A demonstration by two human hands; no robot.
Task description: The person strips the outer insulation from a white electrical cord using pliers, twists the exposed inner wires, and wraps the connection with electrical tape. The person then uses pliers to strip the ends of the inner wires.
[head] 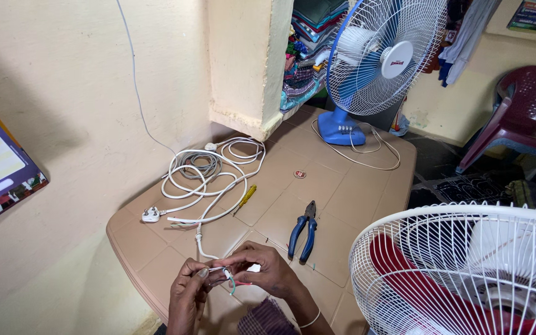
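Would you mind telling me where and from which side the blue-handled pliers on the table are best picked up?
Probably by the two blue handles, from above. The pliers lie flat on the table, handles splayed toward the person, metal jaws pointing away. They sit just beyond the right hand, so closing the fingers around both handles looks simplest.

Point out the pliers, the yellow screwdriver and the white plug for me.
pliers (pixel 306 226), head view, near the pivot above the blue handles
yellow screwdriver (pixel 247 196), head view, on the yellow handle
white plug (pixel 151 215), head view, on the plug body

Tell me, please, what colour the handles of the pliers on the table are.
Blue. The pliers lie on the table, seen in the head view.
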